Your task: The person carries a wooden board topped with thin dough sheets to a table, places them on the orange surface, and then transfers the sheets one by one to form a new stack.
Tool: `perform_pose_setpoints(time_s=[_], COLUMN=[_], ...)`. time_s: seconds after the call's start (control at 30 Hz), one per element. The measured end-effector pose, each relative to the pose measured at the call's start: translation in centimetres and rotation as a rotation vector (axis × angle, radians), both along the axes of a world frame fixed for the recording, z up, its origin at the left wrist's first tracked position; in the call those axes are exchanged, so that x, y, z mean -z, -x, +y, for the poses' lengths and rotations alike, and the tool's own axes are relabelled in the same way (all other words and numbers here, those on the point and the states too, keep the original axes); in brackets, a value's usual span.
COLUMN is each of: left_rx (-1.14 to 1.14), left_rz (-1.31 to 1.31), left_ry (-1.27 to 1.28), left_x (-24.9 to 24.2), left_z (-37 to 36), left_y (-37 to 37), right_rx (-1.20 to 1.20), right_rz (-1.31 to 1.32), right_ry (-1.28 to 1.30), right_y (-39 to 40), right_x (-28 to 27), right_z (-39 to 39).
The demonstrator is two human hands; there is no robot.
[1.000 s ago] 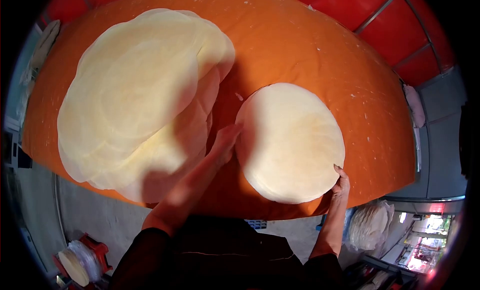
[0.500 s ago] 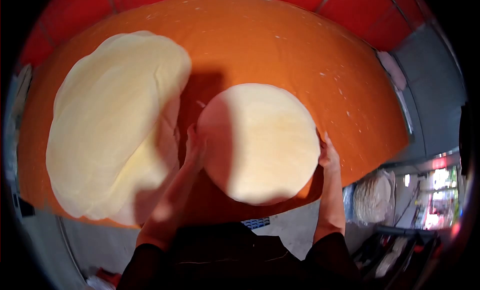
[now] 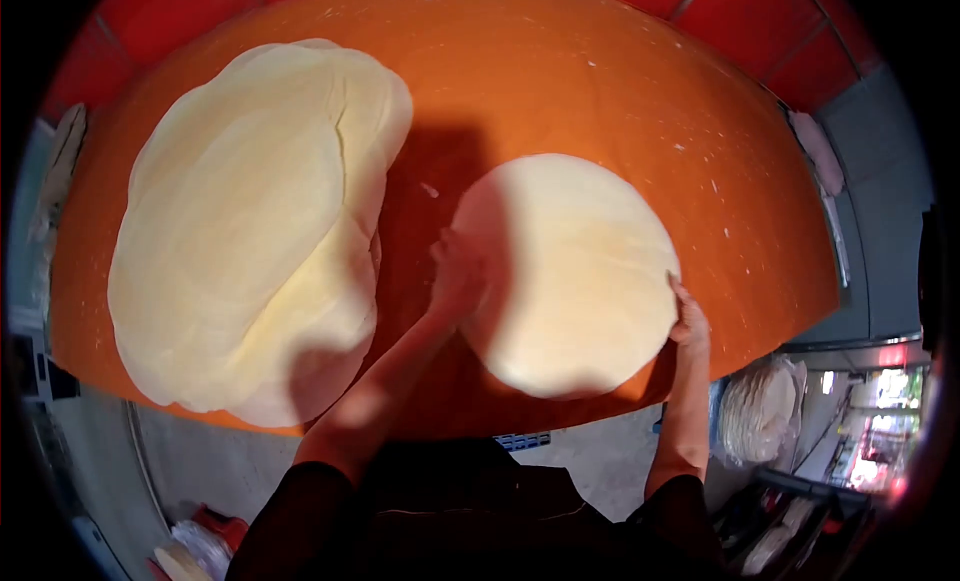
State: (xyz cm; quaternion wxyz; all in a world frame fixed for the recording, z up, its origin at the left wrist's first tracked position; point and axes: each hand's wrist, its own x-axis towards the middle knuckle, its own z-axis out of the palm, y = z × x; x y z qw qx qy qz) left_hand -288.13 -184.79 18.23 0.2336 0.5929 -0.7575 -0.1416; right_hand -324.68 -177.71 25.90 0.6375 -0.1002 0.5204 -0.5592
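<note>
A pale round sheet of dough lies on the orange table surface in front of me, its left part in shadow. My left hand is at the sheet's left edge, in shadow and somewhat blurred, so its grip is unclear. At the right edge, my right hand has its fingers closed around the rim of the dough. To the left lies a large overlapping pile of thin dough sheets, with folds and a wavy outline.
The orange table has white flecks on it. Red panels stand behind it. A plastic-wrapped stack of round pale sheets is below the right edge. A red container with plastic bags is at the lower left.
In the view, the dough sheets, the table and both hands have shifted right. My left hand now overlaps the round sheet's left edge more.
</note>
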Motion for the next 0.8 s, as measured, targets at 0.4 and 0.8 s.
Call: perform_pose_setpoints(time_s=[0.4,0.8], left_rx=[-0.185,-0.158], left_rz=[1.169,1.375], left_ry=[-0.498,-0.777], left_x=[-5.7,-2.2], left_z=[-0.5,0.1], left_y=[-1.3,-8.3], right_rx=[0.391,0.124], right_rz=[0.510,0.059], right_ry=[0.066,0.062], right_y=[2.5,-6.3], right_x=[5.5,-2.0], right_z=[-0.3,5.8])
